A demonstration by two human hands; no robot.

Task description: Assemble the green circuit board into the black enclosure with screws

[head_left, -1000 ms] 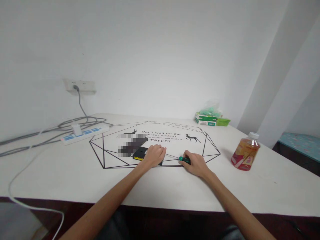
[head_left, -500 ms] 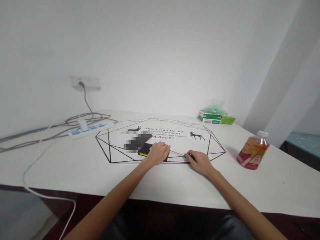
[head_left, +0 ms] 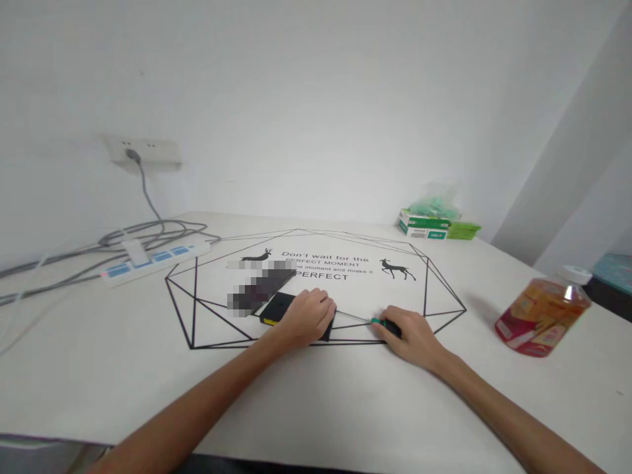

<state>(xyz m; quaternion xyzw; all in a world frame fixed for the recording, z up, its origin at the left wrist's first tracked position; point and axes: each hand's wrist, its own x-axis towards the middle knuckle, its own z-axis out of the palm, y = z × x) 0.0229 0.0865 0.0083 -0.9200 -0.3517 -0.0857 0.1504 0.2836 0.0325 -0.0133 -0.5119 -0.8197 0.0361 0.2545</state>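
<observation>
My left hand [head_left: 309,317] lies over a flat black box [head_left: 278,305] with a yellow strip along its near side. The fingers curl over the box's right part and hide much of it. To the right, my right hand [head_left: 407,334] is closed round the black and green handle of a screwdriver [head_left: 378,321]. Its thin metal shaft points left toward the box; whether the tip touches it, I cannot tell. Just behind the box lies a dark, flat, oblong object [head_left: 269,284], partly blurred out by pixels.
A bottle of amber drink [head_left: 540,316] stands at the right. Green-and-white boxes [head_left: 423,225] with a plastic bag on top sit at the back right. At the left are a power strip [head_left: 158,259] and coiled grey cables [head_left: 143,232]. The white table [head_left: 316,401] has printed deer and lettering.
My view has come closer to the table, so things look larger. More of the screwdriver's handle and shaft shows now. Both hands keep their grips.
</observation>
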